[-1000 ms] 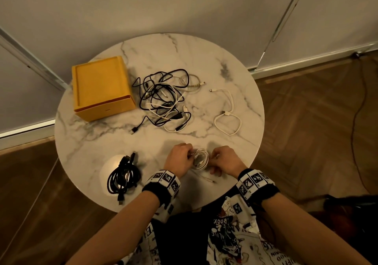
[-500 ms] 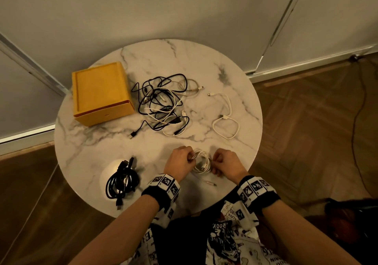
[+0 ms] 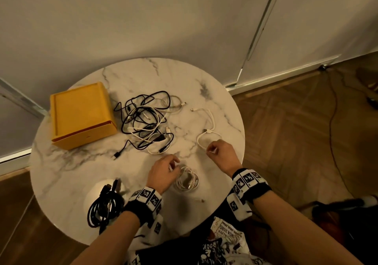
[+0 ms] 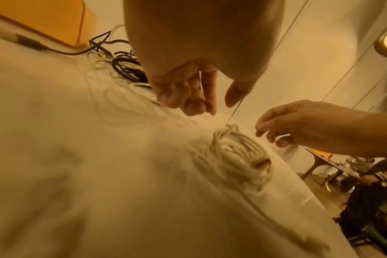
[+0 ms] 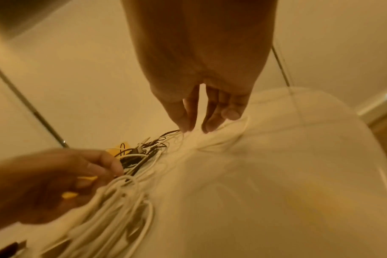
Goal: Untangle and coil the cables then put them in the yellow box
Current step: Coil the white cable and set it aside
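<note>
A coiled white cable (image 3: 187, 181) lies on the marble table (image 3: 81, 162) near its front edge. My left hand (image 3: 173, 165) hovers at the coil's left rim with loosely curled fingers and holds nothing; in the left wrist view the coil (image 4: 239, 157) lies free below the hand (image 4: 210, 106). My right hand (image 3: 211, 150) is farther right, its fingertips (image 5: 208, 127) down at the near loop of a loose white cable (image 3: 212, 121); nothing is gripped. A tangle of black and white cables (image 3: 147, 121) sits mid-table. The yellow box (image 3: 81, 115) stands shut at the back left.
A coiled black cable (image 3: 104, 205) rests on a round white object (image 3: 92, 191) at the front left edge. A small loose bit (image 3: 202, 200) lies near the front edge. The wall runs close behind the table, with wood floor to the right.
Both hands let go of the white coil, which now lies on the table. My right hand moved away to the right and forward to the loose white cable. The camera view shifted.
</note>
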`<state>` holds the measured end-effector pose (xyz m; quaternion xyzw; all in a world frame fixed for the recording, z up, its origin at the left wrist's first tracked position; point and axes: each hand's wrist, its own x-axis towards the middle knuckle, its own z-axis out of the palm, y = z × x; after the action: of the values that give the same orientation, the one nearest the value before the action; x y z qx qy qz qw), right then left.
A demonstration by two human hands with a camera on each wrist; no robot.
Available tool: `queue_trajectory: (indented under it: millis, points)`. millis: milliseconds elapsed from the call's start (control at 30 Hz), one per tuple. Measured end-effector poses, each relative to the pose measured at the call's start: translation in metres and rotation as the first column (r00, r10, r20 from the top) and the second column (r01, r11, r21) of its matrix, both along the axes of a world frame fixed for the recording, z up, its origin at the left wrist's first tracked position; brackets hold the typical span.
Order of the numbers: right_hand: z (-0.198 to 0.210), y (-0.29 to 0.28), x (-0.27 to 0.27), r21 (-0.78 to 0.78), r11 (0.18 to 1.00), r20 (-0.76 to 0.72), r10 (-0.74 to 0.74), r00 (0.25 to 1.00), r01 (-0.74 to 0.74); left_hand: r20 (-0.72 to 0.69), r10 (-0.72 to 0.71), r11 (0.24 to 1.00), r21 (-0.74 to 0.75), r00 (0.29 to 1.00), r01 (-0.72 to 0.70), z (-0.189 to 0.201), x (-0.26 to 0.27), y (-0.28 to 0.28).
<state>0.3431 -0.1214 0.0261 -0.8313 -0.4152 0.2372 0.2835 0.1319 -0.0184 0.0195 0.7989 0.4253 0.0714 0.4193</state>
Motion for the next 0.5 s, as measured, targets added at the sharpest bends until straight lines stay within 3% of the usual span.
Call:
queue_trajectory:
  millis: [133, 200, 267, 333, 433, 500]
  points:
    - [-0.006, 0.017, 0.004, -0.363, 0.924, 0.288, 0.235, 0.928, -0.122, 0.040, -0.035, 0.999, 0.003, 0.999, 0.035, 0.018, 0.019, 0.015]
    - [-0.006, 0.019, 0.002, -0.438, 0.883, 0.318, 0.329, 0.889, -0.170, 0.059, -0.066, 0.998, 0.008, 0.996, 0.066, 0.027, 0.026, 0.021]
    - [0.009, 0.020, -0.003, -0.359, 0.901, 0.267, 0.350, 0.898, -0.245, 0.114, -0.093, 0.995, 0.033, 0.989, 0.090, 0.036, 0.029, 0.027]
    - [0.035, 0.019, -0.007, -0.157, 0.937, 0.165, 0.336, 0.927, -0.312, 0.142, -0.182, 0.980, 0.107, 0.973, 0.167, 0.044, 0.030, 0.032]
    - [0.096, 0.022, -0.012, 0.116, 0.934, 0.054, 0.333, 0.941, -0.337, 0.143, -0.330, 0.926, 0.243, 0.933, 0.290, 0.058, 0.039, 0.042]
    - [0.137, 0.020, -0.010, 0.242, 0.912, 0.012, 0.338, 0.941, -0.331, 0.192, -0.349, 0.912, 0.295, 0.917, 0.286, 0.069, 0.049, 0.049]
